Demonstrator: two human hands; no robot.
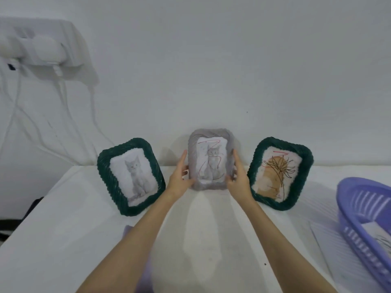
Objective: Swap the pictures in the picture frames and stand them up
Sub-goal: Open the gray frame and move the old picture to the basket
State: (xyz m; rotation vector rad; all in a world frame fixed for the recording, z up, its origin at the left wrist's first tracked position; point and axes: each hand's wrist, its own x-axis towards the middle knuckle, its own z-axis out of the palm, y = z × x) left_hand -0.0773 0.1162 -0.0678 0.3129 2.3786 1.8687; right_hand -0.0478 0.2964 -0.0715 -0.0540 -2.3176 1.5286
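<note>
Three woven picture frames stand upright at the back of the white table [63, 229], against the wall. The grey frame [211, 135] in the middle holds a grey cat picture with red scribbles. My left hand [179, 177] grips its left edge and my right hand [238, 178] grips its right edge. To the left stands a dark green frame [105, 172] with a clean grey cat picture. To the right stands another dark green frame [304, 159] with an orange cat picture scribbled in black and red.
A purple plastic basket [355, 208] with paper inside sits at the right edge, on a white sheet [325, 246]. A socket strip with white cables [42, 53] hangs on the wall at the left. The table's left edge runs diagonally.
</note>
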